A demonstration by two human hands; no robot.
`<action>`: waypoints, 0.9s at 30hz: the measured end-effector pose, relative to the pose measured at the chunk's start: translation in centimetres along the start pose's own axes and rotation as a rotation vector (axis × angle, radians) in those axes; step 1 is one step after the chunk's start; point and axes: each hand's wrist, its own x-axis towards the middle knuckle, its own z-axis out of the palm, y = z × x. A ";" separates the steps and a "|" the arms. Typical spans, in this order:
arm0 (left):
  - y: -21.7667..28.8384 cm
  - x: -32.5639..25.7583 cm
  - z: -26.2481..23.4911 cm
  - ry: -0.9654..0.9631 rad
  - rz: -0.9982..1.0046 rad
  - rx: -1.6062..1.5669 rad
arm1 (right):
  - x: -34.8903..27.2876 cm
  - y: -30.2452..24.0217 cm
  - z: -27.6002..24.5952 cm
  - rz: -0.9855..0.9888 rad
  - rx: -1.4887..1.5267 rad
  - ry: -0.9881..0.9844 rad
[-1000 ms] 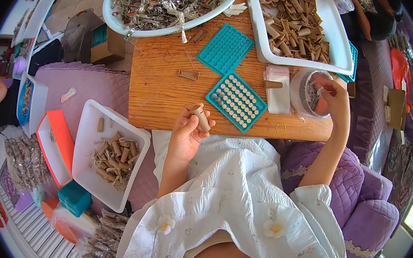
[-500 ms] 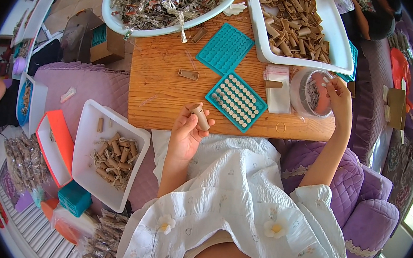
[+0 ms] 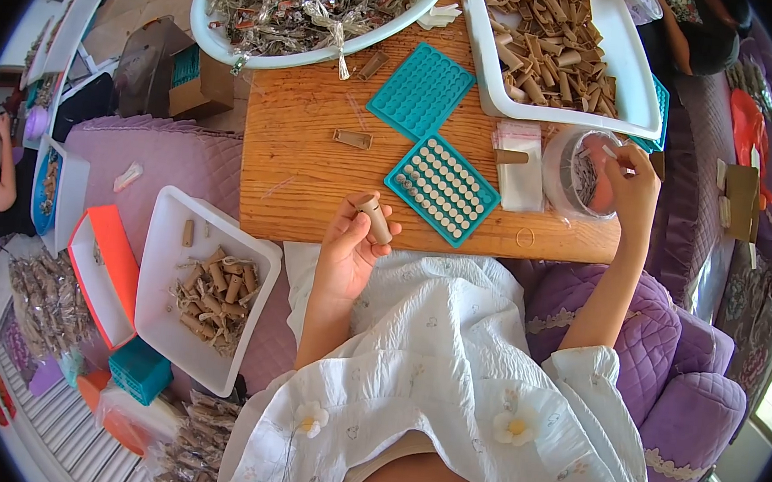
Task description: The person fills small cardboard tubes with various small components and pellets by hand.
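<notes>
My left hand [image 3: 349,238] is closed around a brown cork-shaped cylinder [image 3: 372,218], upright and slightly tilted just off the table's near edge. My right hand [image 3: 637,178] is at the right rim of a clear round tub [image 3: 558,169] holding small greyish pieces. Its thumb and fingers pinch a small white piece [image 3: 609,151]. Between the hands lies a teal tray [image 3: 397,190] with rows of round silvery button cells. A second teal tray [image 3: 422,88], with round hollows, lies behind it.
Behind stand a white basin [image 3: 199,18] of tangled wire light strings and a white bin [image 3: 482,84] of brown cylinders. Clear bags [image 3: 521,184] lie by the tub. To the left sits a white bin [image 3: 157,285] with wired cylinders. Another person's arm [image 3: 7,180] shows far left.
My right hand has shifted slightly and turned at the tub's rim, the white piece still pinched. My left hand stays put. At far left, the other person's arm has moved.
</notes>
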 end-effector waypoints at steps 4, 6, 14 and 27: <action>0.0 0.0 0.0 0.004 -0.008 -0.001 | 0.1 1.5 -0.1 0.080 0.110 0.053; 0.0 0.1 0.1 0.001 -0.010 -0.002 | 0.2 2.0 -0.1 0.147 0.313 -0.047; -0.1 0.2 0.1 0.002 -0.011 -0.027 | 0.2 -1.2 -1.9 0.195 0.007 -0.059; 0.9 -1.8 3.3 -0.148 -0.041 -0.048 | -4.8 -14.2 2.6 -0.438 0.532 -0.607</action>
